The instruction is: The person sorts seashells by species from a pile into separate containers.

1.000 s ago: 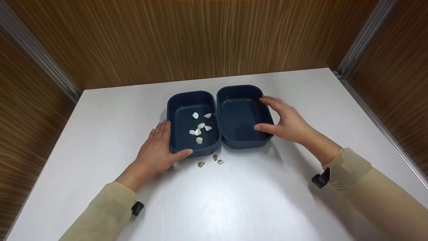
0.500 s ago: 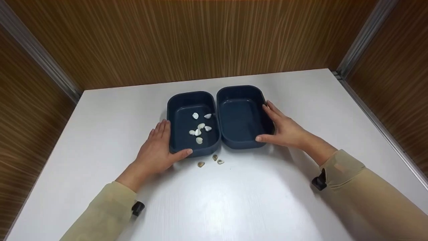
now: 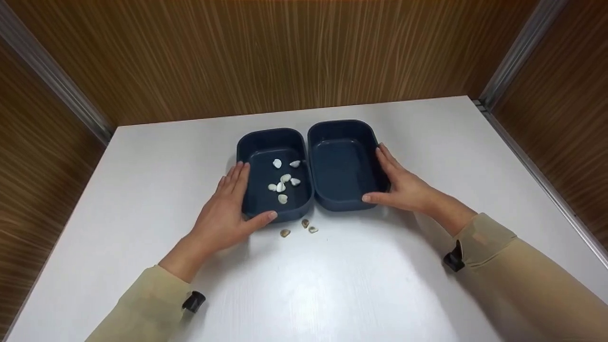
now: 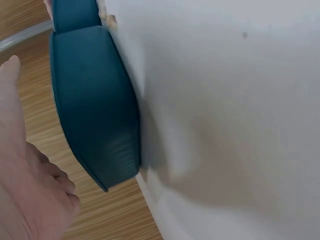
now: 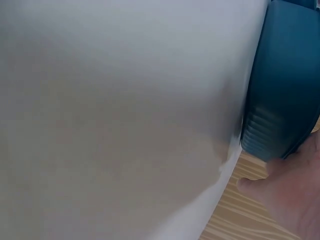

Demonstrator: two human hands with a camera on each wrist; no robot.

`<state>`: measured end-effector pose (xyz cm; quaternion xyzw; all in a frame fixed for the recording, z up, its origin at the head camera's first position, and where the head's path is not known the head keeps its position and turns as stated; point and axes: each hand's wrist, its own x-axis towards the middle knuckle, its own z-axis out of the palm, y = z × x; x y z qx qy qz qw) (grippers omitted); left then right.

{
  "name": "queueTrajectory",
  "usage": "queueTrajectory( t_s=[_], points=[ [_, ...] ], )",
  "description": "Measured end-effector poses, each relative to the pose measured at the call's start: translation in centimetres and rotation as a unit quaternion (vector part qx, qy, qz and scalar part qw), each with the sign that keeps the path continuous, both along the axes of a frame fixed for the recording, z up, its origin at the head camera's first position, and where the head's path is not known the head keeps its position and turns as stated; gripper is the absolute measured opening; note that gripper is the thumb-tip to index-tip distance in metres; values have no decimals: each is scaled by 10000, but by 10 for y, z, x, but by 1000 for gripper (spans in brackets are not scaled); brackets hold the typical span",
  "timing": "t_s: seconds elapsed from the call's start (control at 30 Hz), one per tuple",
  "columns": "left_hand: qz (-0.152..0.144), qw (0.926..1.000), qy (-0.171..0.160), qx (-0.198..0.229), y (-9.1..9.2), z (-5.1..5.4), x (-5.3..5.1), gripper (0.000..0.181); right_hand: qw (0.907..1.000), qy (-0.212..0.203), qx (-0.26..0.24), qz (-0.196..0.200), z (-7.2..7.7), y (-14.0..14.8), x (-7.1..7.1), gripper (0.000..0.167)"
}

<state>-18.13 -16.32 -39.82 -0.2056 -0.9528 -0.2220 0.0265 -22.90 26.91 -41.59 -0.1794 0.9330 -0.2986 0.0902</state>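
Note:
Two dark blue rounded boxes stand side by side on the white table. Several small whitish shells (image 3: 281, 186) lie in the left box (image 3: 259, 156); the right box (image 3: 339, 164) shows only its bare floor. My left hand (image 3: 219, 213) is at the near left corner of the left box, fingers straight and thumb spread. In the left wrist view that hand (image 4: 35, 185) appears apart from the box wall (image 4: 95, 100). My right hand (image 3: 403, 187) lies along the right box's outer side, fingers extended, thumb at its front rim. In the right wrist view the hand (image 5: 295, 190) meets the box's lower edge.
Three brownish shells lie on the table (image 3: 313, 285) just in front of the boxes: one shell (image 3: 285, 233) to the left, another shell (image 3: 305, 223) by the rim, and a third shell (image 3: 313, 229) beside it. Wood-grain panels (image 3: 294, 57) enclose the back and sides.
My right hand has drawn its fingers out from over the right box's rim to its outer side. My left fingers have shifted slightly upward and rightward over the left rim. Boxes and shells look unmoved.

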Motion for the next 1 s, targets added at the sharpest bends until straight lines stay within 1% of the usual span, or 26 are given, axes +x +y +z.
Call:
queueTrajectory(
  t_s=[0.1, 0.2, 0.27, 0.37, 0.47, 0.53, 0.57, 0.63, 0.73, 0.83, 0.9, 1.0],
  points=[
    [-253, 9989, 266, 289, 2, 4, 10, 113, 10000, -30, -69, 62, 0, 0, 0, 122],
    [-696, 9940, 651, 537, 7, 8, 20, 106, 9999, -53, -56, 65, 0, 0, 1, 123],
    [-1035, 9885, 896, 644, 10, 9, 27, 101, 10000, -31, -40, 71, 1, 1, 2, 123],
    [-1514, 9775, 1236, 796, 16, 9, 38, 89, 10000, -8, -31, 77, 1, 1, 3, 122],
    [-1846, 9665, 1470, 1005, 22, 4, 48, 76, 10000, -23, -36, 70, 1, 1, 4, 122],
    [-2020, 9603, 1548, 1142, 26, 0, 53, 68, 10000, -38, -40, 66, 2, 1, 4, 122],
    [-2092, 9581, 1547, 1197, 27, -3, 54, 64, 10000, -44, -42, 62, 2, 1, 5, 123],
    [-2184, 9562, 1487, 1263, 30, -8, 57, 58, 10000, -42, -42, 59, 2, 1, 5, 123],
    [-2187, 9584, 1277, 1315, 32, -15, 59, 52, 10000, -51, -58, 54, 2, 2, 5, 123],
    [-1995, 9650, 1005, 1371, 32, -22, 59, 48, 9999, -72, -66, 41, 1, 2, 5, 123],
    [-1818, 9697, 746, 1450, 32, -26, 59, 46, 9999, -88, -76, 31, 1, 2, 5, 123],
    [-1578, 9744, 336, 1564, 31, -32, 59, 45, 9999, -96, -111, 45, 1, 2, 5, 123]
  ],
)
